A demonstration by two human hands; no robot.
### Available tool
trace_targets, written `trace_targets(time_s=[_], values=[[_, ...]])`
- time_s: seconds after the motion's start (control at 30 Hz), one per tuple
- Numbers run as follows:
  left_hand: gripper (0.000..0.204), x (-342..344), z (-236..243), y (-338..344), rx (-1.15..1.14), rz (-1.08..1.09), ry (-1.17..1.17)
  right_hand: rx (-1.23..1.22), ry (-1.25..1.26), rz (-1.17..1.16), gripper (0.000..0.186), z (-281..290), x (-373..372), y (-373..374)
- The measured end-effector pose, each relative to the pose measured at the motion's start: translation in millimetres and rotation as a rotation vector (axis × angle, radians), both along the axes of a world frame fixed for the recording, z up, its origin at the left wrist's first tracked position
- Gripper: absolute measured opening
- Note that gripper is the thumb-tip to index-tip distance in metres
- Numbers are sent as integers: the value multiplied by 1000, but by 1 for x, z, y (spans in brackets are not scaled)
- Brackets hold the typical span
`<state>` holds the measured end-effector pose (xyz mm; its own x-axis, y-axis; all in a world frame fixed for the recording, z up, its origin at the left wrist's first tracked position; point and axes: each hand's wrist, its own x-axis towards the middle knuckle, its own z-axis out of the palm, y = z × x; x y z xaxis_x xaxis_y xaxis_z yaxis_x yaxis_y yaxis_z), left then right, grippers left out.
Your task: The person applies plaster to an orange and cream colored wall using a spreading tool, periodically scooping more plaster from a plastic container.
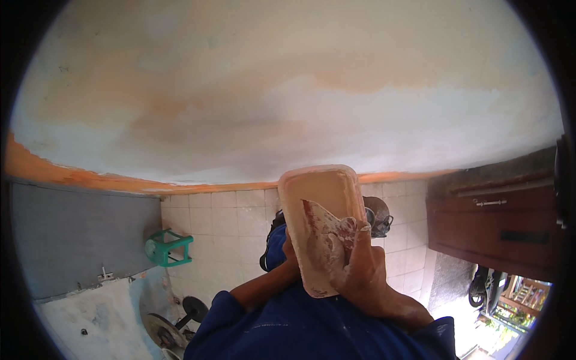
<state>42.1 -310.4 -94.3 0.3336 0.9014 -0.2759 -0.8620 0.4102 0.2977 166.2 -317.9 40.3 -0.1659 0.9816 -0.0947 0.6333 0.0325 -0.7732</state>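
Observation:
A shallow rectangular tray [321, 183] with rounded corners and pale paste smeared over it is held in front of my body. My left hand [290, 247] supports it at its left side, with most of the fingers hidden behind the tray. Over the tray's lower right part, my right hand [364, 264] is closed round a putty knife [321, 225]. Whitish paste coats the broad blade, and a reddish-brown streak runs along its left edge. Paste also covers parts of my right fingers.
Ahead rises a wall [288, 120] patched in white, grey and orange. Below it lies a tiled floor [222, 216]. A green plastic stool [169, 248] stands at left, with a dark bucket-like container [377, 217] right of the tray. A brown door [486, 219] is at far right.

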Motion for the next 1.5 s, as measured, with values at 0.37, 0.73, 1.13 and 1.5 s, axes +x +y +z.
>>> trace_targets(time_s=[0.37, 0.73, 1.13, 1.5], values=[[42, -10, -2, -1, -4, -21, 4, -127, 24, 0, 40, -1, -10, 9], [42, -16, -3, -4, -6, -30, 10, 35, -24, 82, 41, 11, -3, 13], [43, -16, -6, -6, -11, 7, -11, 55, 82, -21, 38, 14, 8, 10], [44, -7, -9, -6, -12, 2, -32, 17, 88, -37, 39, 0, -3, 10]])
